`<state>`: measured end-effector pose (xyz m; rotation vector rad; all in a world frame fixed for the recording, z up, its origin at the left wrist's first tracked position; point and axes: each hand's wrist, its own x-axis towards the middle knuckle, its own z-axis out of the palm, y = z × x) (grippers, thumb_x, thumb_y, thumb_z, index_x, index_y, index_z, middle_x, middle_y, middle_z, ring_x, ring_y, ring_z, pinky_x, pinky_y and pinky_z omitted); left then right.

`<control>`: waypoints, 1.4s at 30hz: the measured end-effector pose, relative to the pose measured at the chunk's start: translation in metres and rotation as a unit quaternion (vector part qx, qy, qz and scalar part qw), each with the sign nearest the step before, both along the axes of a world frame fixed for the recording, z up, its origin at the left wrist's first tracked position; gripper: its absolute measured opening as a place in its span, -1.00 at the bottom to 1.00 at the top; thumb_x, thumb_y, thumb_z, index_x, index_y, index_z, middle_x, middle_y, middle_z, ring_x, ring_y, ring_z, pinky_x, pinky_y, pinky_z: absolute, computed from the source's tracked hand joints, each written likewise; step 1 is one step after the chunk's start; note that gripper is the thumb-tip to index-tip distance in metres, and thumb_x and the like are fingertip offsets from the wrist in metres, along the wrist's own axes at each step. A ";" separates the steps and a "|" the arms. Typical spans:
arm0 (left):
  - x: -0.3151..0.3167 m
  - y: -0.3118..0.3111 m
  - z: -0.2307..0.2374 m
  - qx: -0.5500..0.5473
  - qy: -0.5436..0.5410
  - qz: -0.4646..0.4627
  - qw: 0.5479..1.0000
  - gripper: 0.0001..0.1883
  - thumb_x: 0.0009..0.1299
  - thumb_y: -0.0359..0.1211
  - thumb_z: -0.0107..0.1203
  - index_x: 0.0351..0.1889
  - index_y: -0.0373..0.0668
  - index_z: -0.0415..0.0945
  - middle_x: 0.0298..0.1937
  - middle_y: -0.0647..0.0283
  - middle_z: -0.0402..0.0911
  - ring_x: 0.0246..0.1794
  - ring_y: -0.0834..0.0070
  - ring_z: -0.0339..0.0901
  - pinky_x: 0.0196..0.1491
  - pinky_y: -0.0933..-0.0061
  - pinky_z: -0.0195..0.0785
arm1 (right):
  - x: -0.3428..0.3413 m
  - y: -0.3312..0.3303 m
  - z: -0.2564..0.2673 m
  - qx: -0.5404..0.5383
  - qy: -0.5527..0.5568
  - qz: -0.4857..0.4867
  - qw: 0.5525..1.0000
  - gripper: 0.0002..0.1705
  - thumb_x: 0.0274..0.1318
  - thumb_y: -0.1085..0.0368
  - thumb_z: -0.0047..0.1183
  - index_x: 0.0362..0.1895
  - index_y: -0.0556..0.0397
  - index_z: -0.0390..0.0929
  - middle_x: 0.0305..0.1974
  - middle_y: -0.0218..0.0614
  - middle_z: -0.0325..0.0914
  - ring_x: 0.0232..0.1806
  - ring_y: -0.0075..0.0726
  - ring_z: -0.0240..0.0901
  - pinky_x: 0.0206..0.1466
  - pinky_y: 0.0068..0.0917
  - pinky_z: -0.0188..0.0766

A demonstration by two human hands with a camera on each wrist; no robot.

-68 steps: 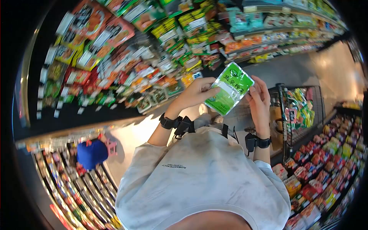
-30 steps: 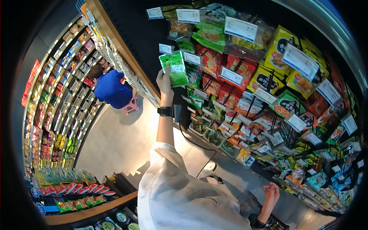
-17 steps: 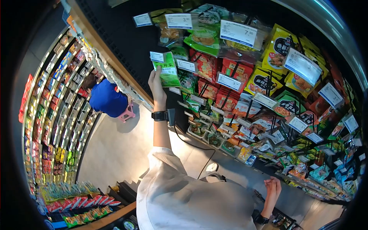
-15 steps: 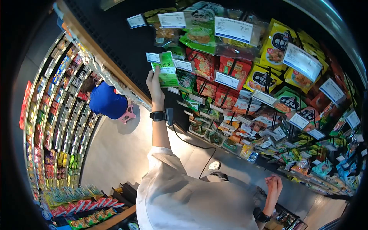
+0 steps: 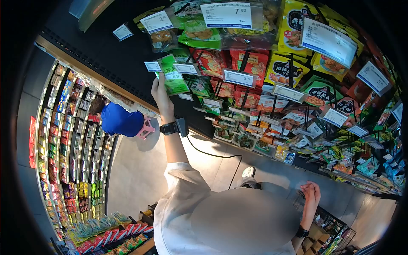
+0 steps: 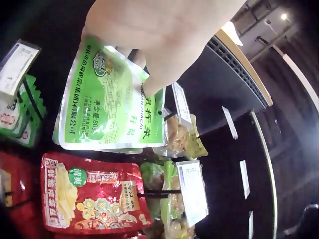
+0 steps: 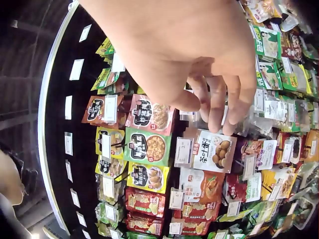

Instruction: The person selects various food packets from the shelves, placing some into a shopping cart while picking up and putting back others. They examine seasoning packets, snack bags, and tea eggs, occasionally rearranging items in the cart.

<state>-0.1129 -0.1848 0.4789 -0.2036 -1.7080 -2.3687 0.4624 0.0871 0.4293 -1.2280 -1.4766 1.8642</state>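
My left hand (image 5: 162, 100) grips a green pouch of zhacai, pickled mustard (image 5: 175, 85), at the left end of the hanging rack. In the left wrist view the thumb lies on the printed face of the pouch (image 6: 107, 107) and the other fingers are partly hidden behind it. A price tag (image 5: 153, 66) overlaps the pouch's upper corner in the head view. Just below the pouch in the left wrist view hangs a red pouch (image 6: 97, 196). My right hand (image 5: 311, 195) is held out low beside the body, fingers loosely curled around nothing.
Rows of hooks with price tags carry red packets (image 5: 249, 63) and yellow packets (image 5: 293, 29). A person in blue (image 5: 122, 119) sits on a pink stool (image 5: 146, 128) by another shelf (image 5: 72, 148). Near my right hand stands a black wire basket (image 5: 342, 238).
Both hands were on the pouch before my chest; the right has let go and dropped aside. The left has carried the pouch to the rack. Lately the head view has shifted slightly.
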 end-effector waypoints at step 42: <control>0.387 0.171 -0.038 -0.059 -0.093 -0.062 0.992 -0.80 0.51 -0.27 -0.10 -0.37 -0.11 0.32 -0.41 0.37 0.28 -0.37 0.46 0.28 -0.14 0.36 0.34 | 0.363 0.116 -0.021 0.094 0.038 -0.154 0.983 -0.71 0.44 0.22 -0.07 -0.01 0.15 0.57 -0.22 -0.35 0.61 -0.11 -0.48 0.55 0.03 -0.52 0.45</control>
